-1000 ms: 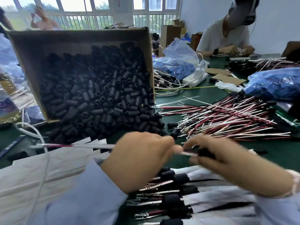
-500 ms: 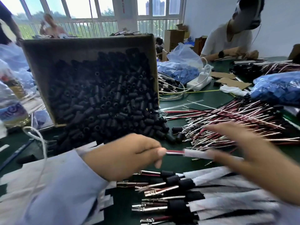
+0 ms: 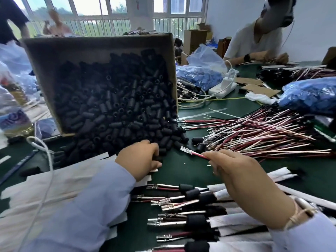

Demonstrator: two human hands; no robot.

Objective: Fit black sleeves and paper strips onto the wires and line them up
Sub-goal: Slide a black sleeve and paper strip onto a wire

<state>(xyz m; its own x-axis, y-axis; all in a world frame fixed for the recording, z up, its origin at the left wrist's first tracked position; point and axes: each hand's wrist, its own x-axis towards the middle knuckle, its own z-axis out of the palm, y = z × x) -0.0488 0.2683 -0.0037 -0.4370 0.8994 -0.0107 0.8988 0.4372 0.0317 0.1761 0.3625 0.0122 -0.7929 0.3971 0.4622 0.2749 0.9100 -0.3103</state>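
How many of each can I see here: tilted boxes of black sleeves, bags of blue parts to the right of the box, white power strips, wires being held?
Tilted cardboard box of black sleeves: 1
Bags of blue parts: 2
White power strip: 1
Wire held in the right hand: 1
Total: 5

We sit in a small assembly workshop. A green work table (image 3: 183,171) carries a tilted cardboard box (image 3: 72,50) spilling black sleeves (image 3: 116,106), heaped red and white wires (image 3: 254,131) and bags of blue parts (image 3: 307,93). Another worker (image 3: 254,40) sits at its far right corner, with barred windows (image 3: 98,6) behind.
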